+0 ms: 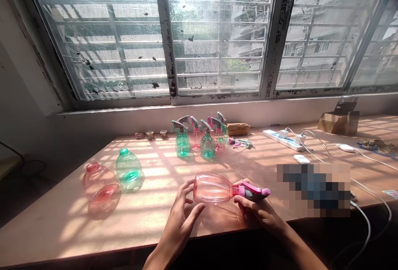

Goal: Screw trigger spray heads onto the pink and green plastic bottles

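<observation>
A pink see-through spray bottle (pixel 213 188) lies sideways in the air above the table's front edge, its base to the left and its pink and grey trigger head (pixel 252 191) to the right. My left hand (pixel 183 212) is curved about the base end, fingers behind and thumb in front. My right hand (pixel 253 207) is closed around the neck and the trigger head; some of its fingers are hidden behind them. To the left, a pink bottle (pixel 101 189) and a green bottle (pixel 128 168), both without heads, rest tilted on the table.
Several green and pink spray bottles (pixel 183 143) with heads stand at the back. Near them lie loose trigger heads (pixel 241 142) and a brown pouch (pixel 238 129). A power strip (pixel 282 139), white cables, a blurred-out object (pixel 314 191) and a cardboard box (pixel 338 122) occupy the right.
</observation>
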A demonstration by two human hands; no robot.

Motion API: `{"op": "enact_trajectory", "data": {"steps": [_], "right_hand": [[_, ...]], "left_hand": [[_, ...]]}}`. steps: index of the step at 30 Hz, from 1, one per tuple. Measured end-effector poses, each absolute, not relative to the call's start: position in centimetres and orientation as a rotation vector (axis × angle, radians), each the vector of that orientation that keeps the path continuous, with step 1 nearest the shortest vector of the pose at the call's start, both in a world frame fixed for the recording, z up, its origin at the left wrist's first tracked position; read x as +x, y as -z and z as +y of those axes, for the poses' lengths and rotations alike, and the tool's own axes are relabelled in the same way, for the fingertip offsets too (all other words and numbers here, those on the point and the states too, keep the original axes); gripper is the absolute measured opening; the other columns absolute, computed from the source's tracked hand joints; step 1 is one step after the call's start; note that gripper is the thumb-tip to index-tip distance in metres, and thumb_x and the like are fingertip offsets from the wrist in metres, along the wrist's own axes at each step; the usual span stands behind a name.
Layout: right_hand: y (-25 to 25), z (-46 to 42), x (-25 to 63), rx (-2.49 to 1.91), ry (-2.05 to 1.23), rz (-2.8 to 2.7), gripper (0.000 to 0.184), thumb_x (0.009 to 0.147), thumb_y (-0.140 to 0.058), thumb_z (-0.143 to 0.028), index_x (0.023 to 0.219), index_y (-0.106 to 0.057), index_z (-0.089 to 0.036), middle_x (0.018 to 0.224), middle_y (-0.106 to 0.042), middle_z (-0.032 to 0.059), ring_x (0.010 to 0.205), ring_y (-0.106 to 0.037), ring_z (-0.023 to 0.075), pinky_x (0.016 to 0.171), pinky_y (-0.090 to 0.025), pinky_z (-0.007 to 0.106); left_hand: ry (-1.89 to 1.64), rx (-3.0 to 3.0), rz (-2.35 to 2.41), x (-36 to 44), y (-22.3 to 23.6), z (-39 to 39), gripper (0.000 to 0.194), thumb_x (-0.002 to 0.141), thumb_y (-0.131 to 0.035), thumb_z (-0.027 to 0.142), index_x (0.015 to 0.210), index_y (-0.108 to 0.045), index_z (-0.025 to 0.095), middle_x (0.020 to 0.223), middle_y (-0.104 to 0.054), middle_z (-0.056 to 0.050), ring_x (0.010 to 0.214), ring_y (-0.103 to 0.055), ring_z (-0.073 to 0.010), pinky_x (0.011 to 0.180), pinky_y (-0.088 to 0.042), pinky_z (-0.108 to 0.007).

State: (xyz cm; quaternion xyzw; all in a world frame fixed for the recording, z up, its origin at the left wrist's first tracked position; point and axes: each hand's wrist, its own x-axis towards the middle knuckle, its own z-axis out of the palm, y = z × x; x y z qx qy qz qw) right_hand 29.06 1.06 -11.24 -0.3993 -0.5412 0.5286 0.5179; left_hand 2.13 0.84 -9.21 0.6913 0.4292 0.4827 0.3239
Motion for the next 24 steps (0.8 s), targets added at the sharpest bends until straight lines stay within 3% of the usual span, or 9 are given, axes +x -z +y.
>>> {"op": "enact_trajectory", "data": {"steps": [4, 8, 11, 15, 19, 24], "right_hand": [[10.3, 0.6, 29.0, -1.015, -1.208, -1.411, 0.035, 0.089, -0.079, -0.053, 0.102, -0.065, -0.024, 0.06, -0.06, -0.0074, 0.053, -0.054, 0.0144, 0.054, -0.042, 0.028], [10.7, 0.8, 29.0, -0.99, -1.22, -1.371, 0.034, 0.09, -0.076, -0.055, 0.091, -0.068, -0.021, 0.07, -0.067, -0.0025, 0.056, -0.056, 0.0143, 0.055, -0.045, 0.029], [11.2, 1.0, 29.1, -0.944, -1.257, -1.327, 0.032, 0.091, -0.075, -0.053, 0.095, -0.067, -0.022, 0.075, -0.07, -0.0014, 0.056, -0.058, 0.0143, 0.056, -0.046, 0.03], [11.0, 1.1, 28.9, -0.951, -1.248, -1.396, 0.031, 0.09, -0.077, -0.05, 0.1, -0.062, -0.025, 0.062, -0.061, -0.0067, 0.055, -0.058, 0.0167, 0.057, -0.044, 0.03], [10.9, 1.1, 28.9, -1.018, -1.159, -1.453, 0.033, 0.087, -0.08, -0.051, 0.099, -0.064, -0.024, 0.063, -0.063, -0.0055, 0.052, -0.057, 0.0159, 0.052, -0.041, 0.029], [11.4, 1.1, 29.0, -0.955, -1.232, -1.313, 0.033, 0.09, -0.077, -0.052, 0.101, -0.069, -0.022, 0.074, -0.071, -0.0009, 0.056, -0.057, 0.0144, 0.056, -0.045, 0.029]], "left_hand": [[-1.314, 1.747, 1.129, 1.9, 10.1, 1.4, 0.038, 0.098, -0.062, 0.053, 0.123, -0.069, 0.026, 0.152, -0.056, -0.014, 0.092, -0.073, -0.0227, 0.086, -0.064, -0.042], [-1.327, 1.823, 1.126, 1.6, 10.6, 1.7, 0.037, 0.097, -0.065, 0.046, 0.131, -0.066, 0.03, 0.155, -0.053, -0.012, 0.112, -0.07, -0.0281, 0.092, -0.06, -0.041], [-1.286, 1.849, 1.118, 1.6, 10.4, 1.5, 0.037, 0.097, -0.067, 0.04, 0.133, -0.062, 0.031, 0.153, -0.055, -0.012, 0.118, -0.068, -0.0286, 0.098, -0.058, -0.042], [-1.164, 1.872, 1.178, 1.7, 9.5, 1.0, 0.046, 0.093, -0.073, 0.043, 0.134, -0.058, 0.028, 0.137, -0.069, -0.012, 0.106, -0.07, -0.0275, 0.098, -0.056, -0.045], [-1.199, 1.778, 1.17, 1.7, 9.4, 1.1, 0.037, 0.098, -0.065, 0.048, 0.127, -0.062, 0.025, 0.15, -0.059, -0.015, 0.099, -0.072, -0.0249, 0.095, -0.059, -0.045], [-1.261, 1.955, 1.121, 1.8, 10.4, 1.5, 0.039, 0.101, -0.062, 0.034, 0.14, -0.056, 0.031, 0.156, -0.053, -0.013, 0.126, -0.066, -0.0303, 0.1, -0.059, -0.045]]}}
